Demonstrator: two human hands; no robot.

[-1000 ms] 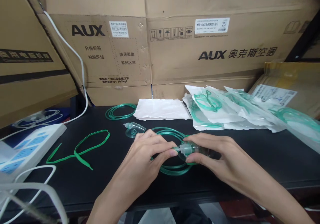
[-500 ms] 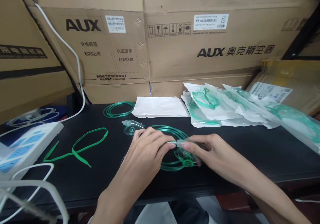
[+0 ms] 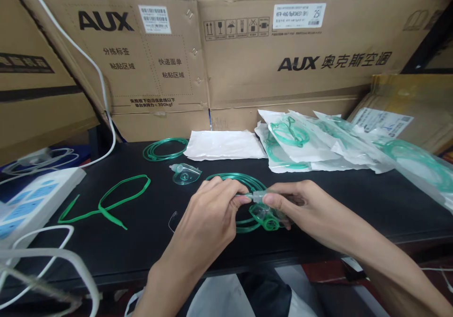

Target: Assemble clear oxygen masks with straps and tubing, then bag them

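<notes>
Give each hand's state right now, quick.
Left hand: closed, pinching the tube end.
Right hand: closed, holding the clear piece with the green ring.

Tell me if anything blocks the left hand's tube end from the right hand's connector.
Nothing visible does: the tube end in the left hand meets the connector in the right hand. Insertion depth is unclear.

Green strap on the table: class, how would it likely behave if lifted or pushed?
The green strap is probably floppy, since it curves and crosses itself. It looks light, being a thin, narrow band. Lying flat, it seems unlikely to roll.
</notes>
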